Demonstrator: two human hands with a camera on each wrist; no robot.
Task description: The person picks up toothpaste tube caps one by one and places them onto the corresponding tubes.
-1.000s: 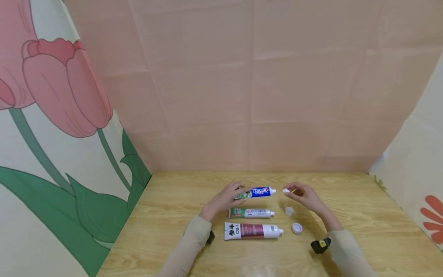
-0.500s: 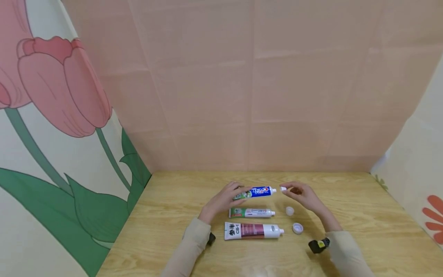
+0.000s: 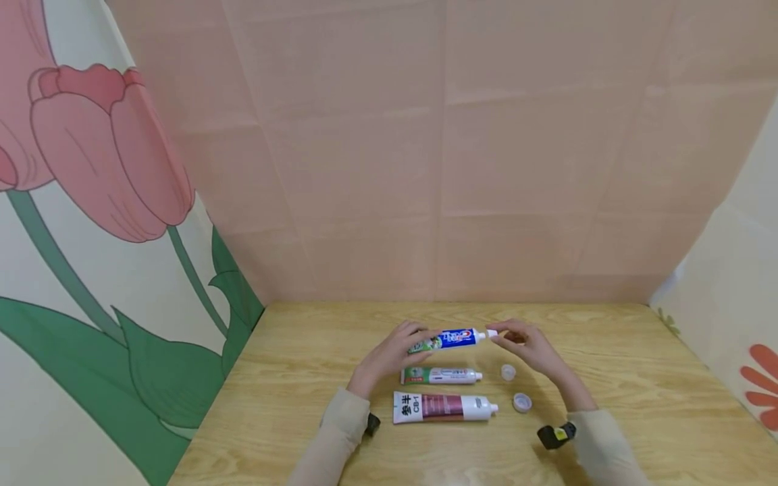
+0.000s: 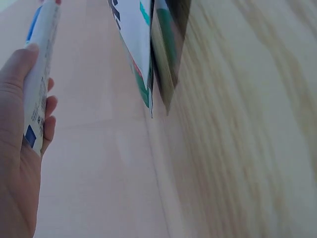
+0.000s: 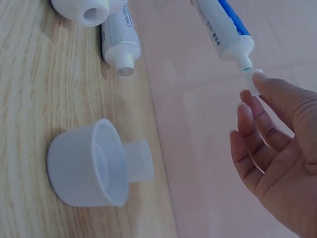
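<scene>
My left hand (image 3: pixel 395 347) grips a blue and green toothpaste tube (image 3: pixel 458 337) round its tail half, the nozzle pointing right. In the left wrist view the thumb lies along one side of the tube (image 4: pixel 38 84) and the fingertips show at the other. A small white cap (image 3: pixel 491 333) is pinched between the thumb and finger of my right hand (image 3: pixel 531 345). The right wrist view has the cap (image 5: pixel 252 82) right at the tube's nozzle (image 5: pixel 244 62), lined up with it. My other right fingers are loosely bent.
Nearer me on the wooden table (image 3: pixel 292 405) lie a green and white toothpaste tube (image 3: pixel 440 375) and a larger maroon and white one (image 3: pixel 444 407), both uncapped. Two white caps, a smaller one (image 3: pixel 508 372) and a larger one (image 3: pixel 522 403), rest right of their nozzles. A pink backdrop (image 3: pixel 437 202) rises behind.
My right hand has moved left, carrying the white cap from a gap away up to the nozzle of the held tube. The left hand and tube have barely moved.
</scene>
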